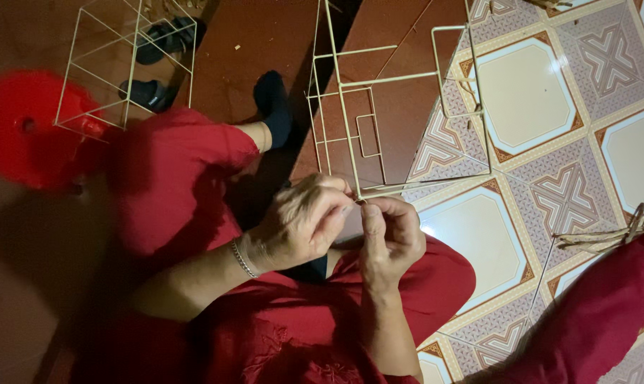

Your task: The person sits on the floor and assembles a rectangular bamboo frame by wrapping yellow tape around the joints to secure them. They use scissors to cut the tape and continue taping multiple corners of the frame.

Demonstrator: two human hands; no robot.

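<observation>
The person sits on the floor in red clothing, both hands raised in front of the lap. The left hand [301, 224] and the right hand [389, 235] meet at the lower edge of a cream-coloured wire frame [400, 107] — a box-like skeleton of thin rods that extends up and away from the grip. Both hands are closed in a pinch on the frame's bottom rod: the left fingers curl over it from the left, and the right thumb and forefinger press on it just to the right, the two hands touching or nearly so. Whether a thin strand is also held between the fingertips cannot be told.

The frame is an open container form; nothing lies inside it, only floor showing through the rods. A smaller rectangular loop of wire sits within its lower left part, directly above the grip.

Far up and left of the grip stands a second wire frame [126, 64], also holding nothing. Through and beside it a pair of dark sandals [158, 60] is visible. Further left lies a round red disc [27, 128], blurred.

Right of the grip, past patterned floor tiles [542, 92], a bundle of dry fibre strips [613, 231] rests by a red sleeve [592, 320] — another person's.
</observation>
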